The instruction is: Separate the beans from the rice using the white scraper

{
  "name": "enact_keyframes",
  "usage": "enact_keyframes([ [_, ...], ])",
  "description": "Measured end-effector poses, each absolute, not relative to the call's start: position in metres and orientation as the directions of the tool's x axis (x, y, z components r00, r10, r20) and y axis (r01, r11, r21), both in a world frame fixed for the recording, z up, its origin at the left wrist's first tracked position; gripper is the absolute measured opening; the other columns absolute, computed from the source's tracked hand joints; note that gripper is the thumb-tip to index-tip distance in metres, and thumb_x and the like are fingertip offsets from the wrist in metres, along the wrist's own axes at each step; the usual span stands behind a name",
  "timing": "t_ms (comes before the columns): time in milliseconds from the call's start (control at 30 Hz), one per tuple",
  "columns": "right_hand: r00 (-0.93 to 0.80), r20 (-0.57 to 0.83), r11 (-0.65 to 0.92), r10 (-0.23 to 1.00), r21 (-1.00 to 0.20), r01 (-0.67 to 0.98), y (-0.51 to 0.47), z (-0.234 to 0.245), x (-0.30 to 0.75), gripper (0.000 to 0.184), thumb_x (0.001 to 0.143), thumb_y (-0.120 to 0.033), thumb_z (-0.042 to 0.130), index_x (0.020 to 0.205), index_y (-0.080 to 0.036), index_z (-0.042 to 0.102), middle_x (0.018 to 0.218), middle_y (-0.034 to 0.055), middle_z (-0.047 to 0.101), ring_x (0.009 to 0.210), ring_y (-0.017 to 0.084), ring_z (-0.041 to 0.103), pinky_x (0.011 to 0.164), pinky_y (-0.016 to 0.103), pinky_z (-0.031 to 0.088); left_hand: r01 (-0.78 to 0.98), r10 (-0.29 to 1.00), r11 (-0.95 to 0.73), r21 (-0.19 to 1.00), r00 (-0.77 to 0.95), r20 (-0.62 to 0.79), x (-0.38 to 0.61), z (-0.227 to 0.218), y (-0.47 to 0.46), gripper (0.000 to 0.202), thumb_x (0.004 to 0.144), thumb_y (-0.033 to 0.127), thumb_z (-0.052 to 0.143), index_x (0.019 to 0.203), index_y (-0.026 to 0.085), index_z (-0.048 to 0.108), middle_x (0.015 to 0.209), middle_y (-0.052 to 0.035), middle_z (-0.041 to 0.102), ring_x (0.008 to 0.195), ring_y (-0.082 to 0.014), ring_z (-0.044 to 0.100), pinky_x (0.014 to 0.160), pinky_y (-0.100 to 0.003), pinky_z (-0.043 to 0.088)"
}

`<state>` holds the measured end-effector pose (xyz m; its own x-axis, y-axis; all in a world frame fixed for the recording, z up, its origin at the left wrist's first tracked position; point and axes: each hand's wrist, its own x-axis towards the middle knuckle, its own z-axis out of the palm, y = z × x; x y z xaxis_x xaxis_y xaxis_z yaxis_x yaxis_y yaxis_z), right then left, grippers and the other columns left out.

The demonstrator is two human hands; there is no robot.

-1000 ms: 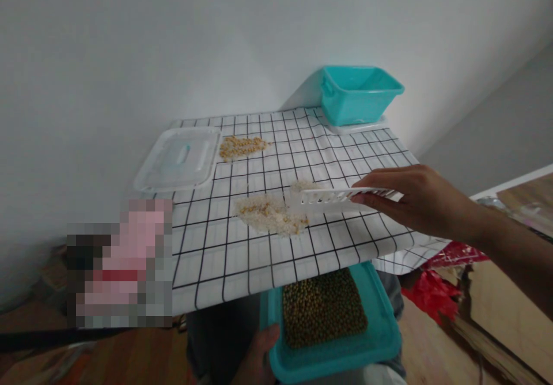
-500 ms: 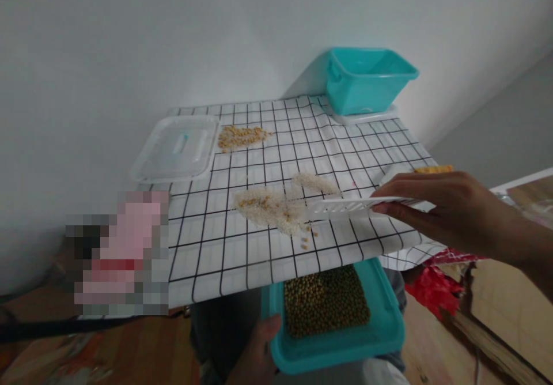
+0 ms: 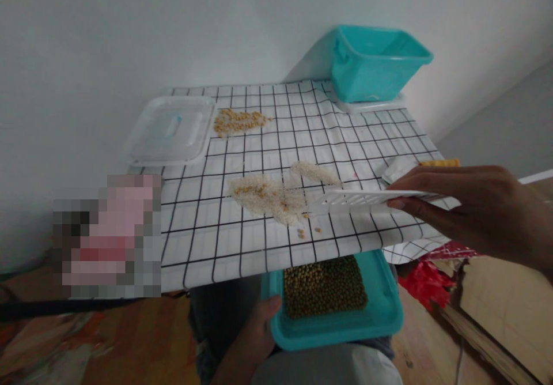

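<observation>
Right hand (image 3: 470, 206): thumb and fingers pinched on a white slotted utensil (image 3: 358, 197), which projects leftward from the fingertips over the checked tablecloth (image 3: 242, 252). Its far end meets the right side of a heap of white grains mixed with yellow kernels (image 3: 265, 197); blur and matching colour obscure the exact contact. Left hand (image 3: 254, 333): thumb at the left rim of a teal tub (image 3: 337, 339) of round greenish-brown beans (image 3: 324, 293), below the table edge; remaining fingers hidden, grip cannot be told. The tablecloth covers the tub's far end. Right forearm cut off by the frame; pixelation masks a pink item (image 3: 114, 223) at left.
</observation>
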<state>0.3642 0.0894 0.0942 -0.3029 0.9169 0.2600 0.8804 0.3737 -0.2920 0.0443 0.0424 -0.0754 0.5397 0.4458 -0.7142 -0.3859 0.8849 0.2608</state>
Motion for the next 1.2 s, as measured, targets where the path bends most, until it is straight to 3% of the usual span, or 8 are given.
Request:
enact_keyframes([
  [200, -0.349, 0.215, 0.403, 0.912, -0.319, 0.858, 0.091, 0.091, 0.363, 0.016, 0.084, -0.028, 0.060, 0.100, -0.029, 0.065, 0.089, -0.0021, 0.070, 0.071, 0.013, 0.065, 0.063, 0.026, 0.050, -0.389, 0.458, 0.880, 0.272, 0.550, -0.698, 0.044, -0.074, 0.042, 0.044, 0.069, 0.030, 0.066, 0.110, 0.014, 0.069, 0.098, -0.0089, 0.076, 0.109, -0.0346, 0.062, 0.099, -0.046, 0.044],
  [433, -0.368, 0.178, 0.408, 0.913, -0.343, 0.846, 0.083, 0.091, 0.365, 0.020, 0.085, -0.028, 0.058, 0.103, -0.032, 0.064, 0.094, -0.0026, 0.070, 0.078, 0.015, 0.066, 0.065, 0.028, 0.053, -0.365, 0.469, 0.882, 0.299, 0.602, -0.647, 0.043, -0.077, 0.045, 0.036, 0.072, 0.031, 0.066, 0.103, 0.013, 0.073, 0.094, -0.0099, 0.077, 0.115, -0.0365, 0.057, 0.103, -0.048, 0.040],
  [633, -0.392, 0.154, 0.421, 0.907, -0.364, 0.831, 0.072, 0.092, 0.367, 0.023, 0.086, -0.026, 0.057, 0.108, -0.034, 0.061, 0.097, -0.0038, 0.069, 0.083, 0.014, 0.066, 0.066, 0.026, 0.054, -0.394, 0.511, 0.860, 0.325, 0.641, -0.573, 0.046, -0.075, 0.047, 0.035, 0.070, 0.032, 0.066, 0.099, 0.014, 0.074, 0.104, -0.0110, 0.074, 0.117, -0.0366, 0.056, 0.101, -0.050, 0.040],
  [867, -0.433, 0.117, 0.439, 0.894, -0.430, 0.789, 0.068, 0.095, 0.362, 0.026, 0.085, -0.024, 0.057, 0.109, -0.033, 0.061, 0.099, -0.0024, 0.068, 0.087, 0.015, 0.066, 0.070, 0.027, 0.055, -0.405, 0.502, 0.861, 0.307, 0.592, -0.630, 0.049, -0.073, 0.040, 0.033, 0.079, 0.025, 0.050, 0.102, 0.017, 0.073, 0.107, -0.0039, 0.074, 0.118, -0.0344, 0.055, 0.092, -0.047, 0.045],
  [1033, -0.490, 0.048, 0.449, 0.870, -0.487, 0.749, 0.064, 0.103, 0.359, 0.024, 0.086, -0.021, 0.055, 0.107, -0.032, 0.062, 0.099, -0.0003, 0.067, 0.087, 0.014, 0.064, 0.069, 0.024, 0.054, -0.429, 0.510, 0.858, 0.283, 0.636, -0.579, 0.048, -0.073, 0.040, 0.031, 0.075, 0.028, 0.058, 0.098, 0.014, 0.074, 0.105, -0.0086, 0.074, 0.113, -0.0352, 0.058, 0.097, -0.047, 0.042],
  [1200, -0.406, 0.186, 0.446, 0.895, -0.420, 0.790, 0.073, 0.103, 0.352, 0.020, 0.085, -0.021, 0.058, 0.104, -0.028, 0.063, 0.093, -0.0009, 0.068, 0.082, 0.012, 0.063, 0.069, 0.023, 0.050, -0.416, 0.514, 0.856, 0.306, 0.630, -0.582, 0.042, -0.076, 0.041, 0.037, 0.074, 0.032, 0.063, 0.105, 0.014, 0.072, 0.102, -0.0105, 0.075, 0.109, -0.0342, 0.062, 0.101, -0.049, 0.041],
])
